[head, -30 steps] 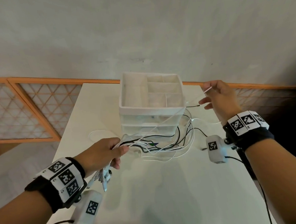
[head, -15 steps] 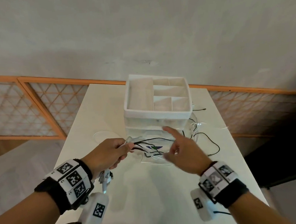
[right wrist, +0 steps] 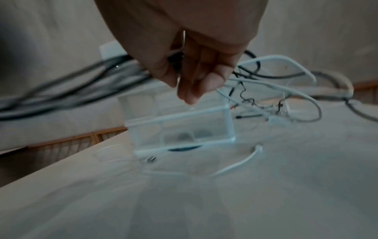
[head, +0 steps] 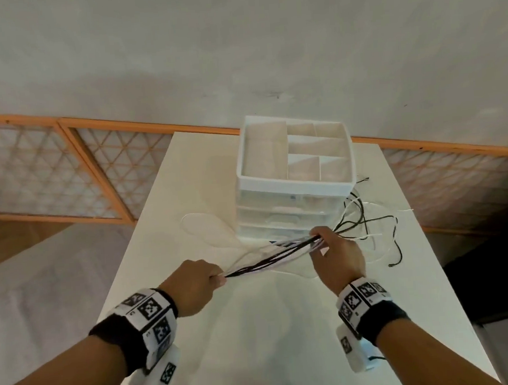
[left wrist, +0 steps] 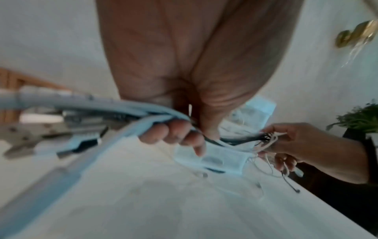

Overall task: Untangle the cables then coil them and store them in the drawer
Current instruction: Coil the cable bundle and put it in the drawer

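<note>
A bundle of thin black and white cables (head: 269,259) stretches between my two hands, just in front of the white drawer unit (head: 294,189). My left hand (head: 218,277) grips its near end in a fist, and the plugs (left wrist: 61,129) hang behind that fist. My right hand (head: 318,242) pinches the bundle close to the lowest drawer (right wrist: 180,126). Beyond it the loose ends (head: 369,223) fan out over the white table (head: 257,342). A white loop (head: 201,229) lies left of the unit. The open top tray (head: 297,186) has several compartments with nothing in them.
The table's left edge (head: 125,261) and right edge (head: 424,240) drop off close to my arms. A lattice panel with an orange wooden frame (head: 65,175) runs along the wall behind. A green plant (left wrist: 360,118) stands off to the right.
My right hand came down from high at the right, crossed to the middle and took hold of the bundle near the drawers. The cables are now drawn straight between both hands.
</note>
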`<state>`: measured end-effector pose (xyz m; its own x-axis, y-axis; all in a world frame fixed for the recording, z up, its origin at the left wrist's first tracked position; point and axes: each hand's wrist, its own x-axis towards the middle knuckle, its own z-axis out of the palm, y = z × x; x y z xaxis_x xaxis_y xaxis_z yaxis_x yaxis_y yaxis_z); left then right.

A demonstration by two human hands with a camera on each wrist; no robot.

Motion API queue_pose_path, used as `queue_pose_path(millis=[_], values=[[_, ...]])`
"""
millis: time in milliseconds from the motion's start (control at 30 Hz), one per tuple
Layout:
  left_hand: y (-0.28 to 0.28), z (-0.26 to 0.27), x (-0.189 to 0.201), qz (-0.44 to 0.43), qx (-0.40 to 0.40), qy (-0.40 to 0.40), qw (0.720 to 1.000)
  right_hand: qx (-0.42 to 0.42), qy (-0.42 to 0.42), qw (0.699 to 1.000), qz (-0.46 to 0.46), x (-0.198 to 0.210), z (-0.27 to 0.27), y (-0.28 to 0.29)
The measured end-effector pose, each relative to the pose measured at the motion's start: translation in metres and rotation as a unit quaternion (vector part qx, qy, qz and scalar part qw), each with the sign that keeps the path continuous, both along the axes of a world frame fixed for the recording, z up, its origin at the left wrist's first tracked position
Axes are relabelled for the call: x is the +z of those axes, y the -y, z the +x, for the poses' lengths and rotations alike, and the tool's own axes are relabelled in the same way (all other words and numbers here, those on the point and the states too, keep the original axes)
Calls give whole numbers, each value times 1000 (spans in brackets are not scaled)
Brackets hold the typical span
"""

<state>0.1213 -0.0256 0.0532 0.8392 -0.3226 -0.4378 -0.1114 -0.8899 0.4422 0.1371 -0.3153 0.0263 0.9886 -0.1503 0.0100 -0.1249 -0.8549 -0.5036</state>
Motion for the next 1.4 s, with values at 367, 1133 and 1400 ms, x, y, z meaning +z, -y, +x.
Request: queue_pose_path(millis=[367,1133,1400], values=[[10,19,1,-124,113,46,985,302,-129,944,-31,-46,-8,-99],[10,34,24,-163,153,19,974,209,-193,946,-155,-70,22,-149],[7,26,11,-204,254,-53,944,225,-217,930,-194,-72,-11,-124]])
